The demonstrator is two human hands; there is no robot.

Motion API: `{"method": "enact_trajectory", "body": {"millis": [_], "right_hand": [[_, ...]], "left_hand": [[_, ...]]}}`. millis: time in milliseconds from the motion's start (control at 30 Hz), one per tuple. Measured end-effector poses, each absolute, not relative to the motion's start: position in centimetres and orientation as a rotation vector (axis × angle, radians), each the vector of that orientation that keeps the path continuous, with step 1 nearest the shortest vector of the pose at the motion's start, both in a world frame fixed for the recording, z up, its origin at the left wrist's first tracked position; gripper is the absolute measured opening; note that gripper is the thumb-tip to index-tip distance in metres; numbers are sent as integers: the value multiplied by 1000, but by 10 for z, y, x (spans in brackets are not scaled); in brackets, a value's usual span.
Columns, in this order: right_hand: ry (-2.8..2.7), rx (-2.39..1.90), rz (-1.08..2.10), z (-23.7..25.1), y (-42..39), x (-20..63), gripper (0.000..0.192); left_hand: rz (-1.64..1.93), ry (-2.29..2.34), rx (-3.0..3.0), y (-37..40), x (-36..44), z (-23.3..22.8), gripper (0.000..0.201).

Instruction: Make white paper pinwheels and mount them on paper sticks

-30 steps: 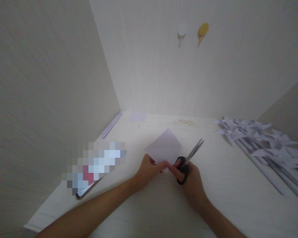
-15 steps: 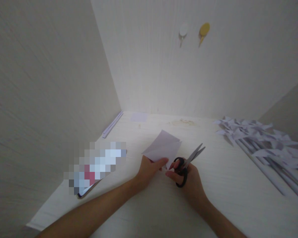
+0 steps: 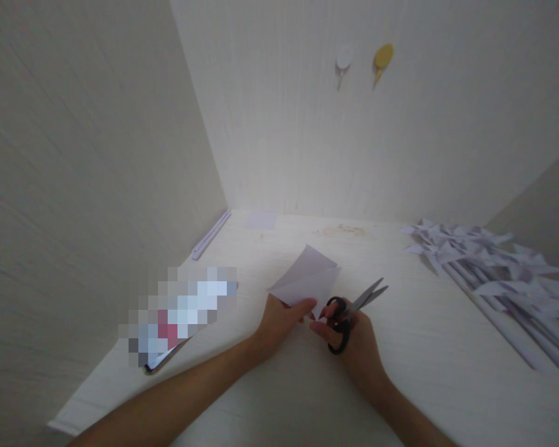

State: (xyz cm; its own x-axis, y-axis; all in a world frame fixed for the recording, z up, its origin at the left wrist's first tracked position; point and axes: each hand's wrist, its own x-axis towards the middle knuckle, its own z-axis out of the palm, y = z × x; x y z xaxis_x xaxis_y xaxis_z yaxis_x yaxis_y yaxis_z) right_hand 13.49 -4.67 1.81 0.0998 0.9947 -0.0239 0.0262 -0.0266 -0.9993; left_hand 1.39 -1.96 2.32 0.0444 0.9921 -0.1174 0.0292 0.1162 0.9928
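Note:
My left hand (image 3: pixel 279 320) pinches the near corner of a folded white paper sheet (image 3: pixel 307 278) just above the pale wooden table (image 3: pixel 400 354). My right hand (image 3: pixel 354 338) grips black-handled scissors (image 3: pixel 351 310) with fingers through the loops. Their blades are nearly shut and point up and to the right, away from the paper. The fingertips of that hand touch the paper's near corner beside my left thumb.
A heap of white paper pinwheels on rolled paper sticks (image 3: pixel 498 273) fills the right side. A blurred flat object (image 3: pixel 177 313) lies at the left. A paper stick (image 3: pixel 210 234) rests along the left wall, a small paper square (image 3: pixel 261 219) at the back. Two hooks (image 3: pixel 363 61) hang on the wall.
The paper has turned and folded from a spread diamond into a narrower shape. The scissors have swung lower and to the right. Both hands stay close together.

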Motion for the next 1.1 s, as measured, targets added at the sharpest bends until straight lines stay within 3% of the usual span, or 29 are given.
{"method": "enact_trajectory", "body": {"millis": [733, 1100], "right_hand": [[-1077, -1327, 1083, 16, -45, 139, 30], [-1069, -1295, 1203, 14, -42, 139, 28]], "left_hand": [[1077, 1093, 1067, -20, 13, 13, 19], [1036, 1150, 1144, -21, 14, 12, 16]]}}
